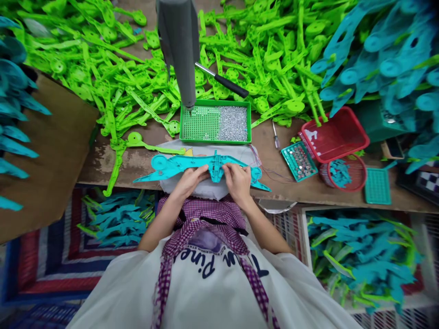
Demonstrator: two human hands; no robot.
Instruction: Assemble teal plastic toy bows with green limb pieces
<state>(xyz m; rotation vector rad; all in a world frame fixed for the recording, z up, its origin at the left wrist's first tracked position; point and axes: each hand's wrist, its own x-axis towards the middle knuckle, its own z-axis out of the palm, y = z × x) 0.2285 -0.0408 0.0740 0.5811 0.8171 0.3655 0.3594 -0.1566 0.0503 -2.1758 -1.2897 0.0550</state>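
- Your long blue part [174, 165] is on your side of the green tray [215, 141].
- Your left hand [192, 180] holds it.
- Your right hand [238, 182] has fingers bunched by its middle; I can't tell what they grip.
- Bright green parts [294, 106] pile behind the tray.

Green parts [233, 73] crowd a worn bench [98, 159] across the upper frame, a tray [215, 141] and cloth [206, 191] at center.

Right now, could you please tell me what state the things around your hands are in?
Blue part, held by left hand and right hand
Green tray, partly filled with metal bits
Grey tool, tip down
Screwdriver, lying loose
Teal tray, holding discs
Round red basket, holding blue pieces
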